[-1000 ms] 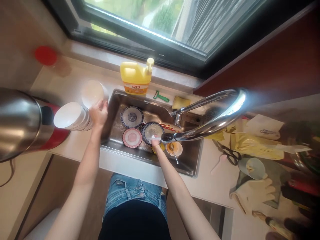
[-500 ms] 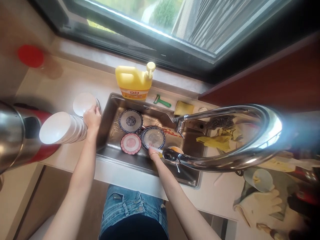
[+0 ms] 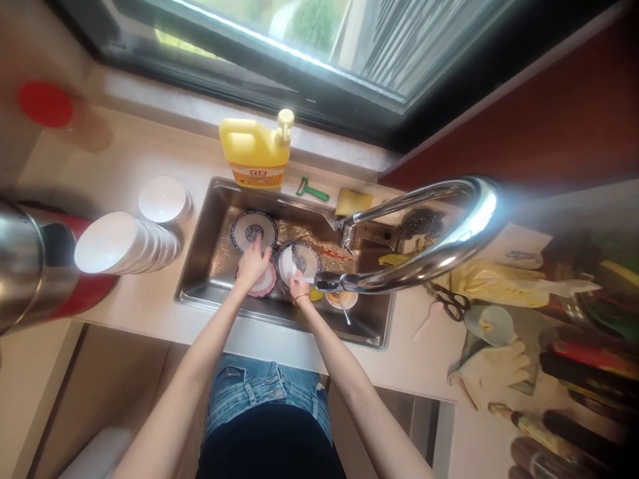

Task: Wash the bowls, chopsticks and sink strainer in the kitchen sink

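Head view: half a second ago we had the left hand (image 3: 255,265) at the bowls on the counter left of the sink (image 3: 198,256); now it is over the sink's left part, so, we judge, both hands are at the crockery again. Its fingers spread apart above a blue-rimmed plate (image 3: 243,227) and a pink-rimmed plate (image 3: 265,282); we cannot tell whether they touch. The right hand (image 3: 299,287) appears clamped on the edge of a tilted white bowl (image 3: 285,265), in the sink's middle, over a second blue-rimmed plate (image 3: 310,255).

Counting in the sink, we see these two blue-rimmed plates, one pink-rimmed plate, the white bowl and one food-stained bowl (image 3: 352,299) with one spoon (image 3: 345,310); the red chopsticks (image 3: 335,252) are too blurred to number. Left of the sink lie two groups of white bowls, one leaning (image 3: 110,243), with several nested. Behind the sink we count one detergent jug (image 3: 255,154), one green peeler (image 3: 313,191) and one yellow sponge (image 3: 353,201).
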Demonstrator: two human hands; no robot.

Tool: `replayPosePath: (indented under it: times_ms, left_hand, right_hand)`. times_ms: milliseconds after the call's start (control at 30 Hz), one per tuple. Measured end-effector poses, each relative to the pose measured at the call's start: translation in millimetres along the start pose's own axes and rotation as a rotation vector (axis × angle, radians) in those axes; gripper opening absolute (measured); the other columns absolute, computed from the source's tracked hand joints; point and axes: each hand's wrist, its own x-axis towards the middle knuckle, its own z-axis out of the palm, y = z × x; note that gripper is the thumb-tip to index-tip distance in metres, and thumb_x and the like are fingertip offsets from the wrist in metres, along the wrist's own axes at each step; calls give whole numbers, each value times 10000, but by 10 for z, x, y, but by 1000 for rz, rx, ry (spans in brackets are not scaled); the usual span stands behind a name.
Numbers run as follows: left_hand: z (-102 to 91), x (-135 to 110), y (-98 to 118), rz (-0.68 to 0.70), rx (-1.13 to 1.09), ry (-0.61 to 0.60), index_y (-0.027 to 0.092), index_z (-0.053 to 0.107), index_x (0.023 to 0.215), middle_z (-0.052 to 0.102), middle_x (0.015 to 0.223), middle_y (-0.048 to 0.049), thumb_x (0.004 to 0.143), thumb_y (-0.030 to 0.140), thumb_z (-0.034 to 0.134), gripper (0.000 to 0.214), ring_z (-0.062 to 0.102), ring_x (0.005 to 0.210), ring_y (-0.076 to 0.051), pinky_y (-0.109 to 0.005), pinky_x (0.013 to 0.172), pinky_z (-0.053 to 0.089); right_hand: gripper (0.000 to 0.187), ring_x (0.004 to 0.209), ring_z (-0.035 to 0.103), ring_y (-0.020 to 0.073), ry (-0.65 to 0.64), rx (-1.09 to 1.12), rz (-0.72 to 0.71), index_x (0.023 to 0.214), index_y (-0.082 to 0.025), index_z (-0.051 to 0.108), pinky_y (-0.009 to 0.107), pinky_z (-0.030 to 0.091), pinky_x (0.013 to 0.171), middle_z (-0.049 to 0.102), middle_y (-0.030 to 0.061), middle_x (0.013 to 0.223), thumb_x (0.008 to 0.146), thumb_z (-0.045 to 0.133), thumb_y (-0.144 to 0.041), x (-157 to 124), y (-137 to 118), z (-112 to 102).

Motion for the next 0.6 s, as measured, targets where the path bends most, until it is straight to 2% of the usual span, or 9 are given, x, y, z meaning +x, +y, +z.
replayPosePath:
  times_ms: [67, 100, 167, 233, 333, 400, 500, 600]
  left_hand:
    - [325, -121, 95, -144, -112, -205, 77, 210, 1588, 673, 1261, -259, 965, 514, 455, 799, 654, 1189, -363, -440, 982, 483]
    - [452, -169, 122, -191, -187, -267, 51, 174, 1590, 677, 1251, -267, 954, 531, 478, 853, 657, 1190, -360, -423, 978, 486]
    - [630, -250, 133, -232, -295, -281, 41, 164, 1588, 641, 1313, -274, 947, 495, 504, 855, 633, 1232, -348, -401, 999, 474]
    - [714, -317, 102, -232, -345, -236, 72, 194, 1586, 599, 1384, -255, 965, 400, 456, 750, 610, 1267, -333, -405, 1026, 457]
    - [710, -394, 28, -218, -381, -166, 108, 238, 1578, 606, 1387, -214, 966, 270, 352, 643, 624, 1241, -306, -426, 1029, 458]
    - [654, -427, -3, -187, -388, -111, 116, 270, 1568, 630, 1357, -195, 951, 225, 333, 630, 647, 1189, -289, -424, 1018, 467]
    - [528, -460, -4, -108, -363, -33, 138, 285, 1570, 660, 1310, -166, 948, 215, 325, 628, 671, 1123, -261, -394, 1018, 464]
    - [384, -477, 37, -40, -264, -33, 174, 270, 1584, 711, 1195, -135, 966, 267, 321, 628, 691, 1061, -258, -386, 990, 469]
  right_hand:
    - [358, 1019, 690, 264, -44, -27, 73, 1156, -121, 682, 364, 517, 955, 736, 156, 1072, 945, 415, -231, -111, -90, -20]
    - [376, 1032, 691, 268, -73, -36, 99, 1192, -119, 677, 363, 517, 960, 736, 157, 1093, 935, 419, -210, -179, -136, -34]
    - [438, 1078, 683, 274, -123, -29, 102, 1283, -126, 650, 361, 515, 975, 724, 152, 1172, 907, 428, -167, -321, -229, -69]
    - [516, 1162, 656, 267, -154, 26, 35, 1383, -144, 593, 356, 497, 1019, 674, 134, 1306, 891, 438, -144, -447, -323, -115]
    - [560, 1296, 575, 235, -204, 139, -113, 1477, -165, 505, 346, 431, 1110, 564, 101, 1463, 923, 421, -159, -559, -461, -211]
    - [501, 1301, 564, 218, -231, 180, -179, 1449, -163, 534, 345, 419, 1116, 583, 101, 1443, 984, 350, -199, -583, -533, -304]
    - [445, 1098, 655, 223, -313, 68, -210, 1180, -184, 712, 342, 478, 1001, 734, 100, 1159, 1039, 302, -284, -560, -568, -480]
    - [312, 1024, 652, 260, -386, -184, -251, 900, -185, 756, 369, 463, 967, 750, 111, 990, 989, 470, -271, -465, -496, -626]
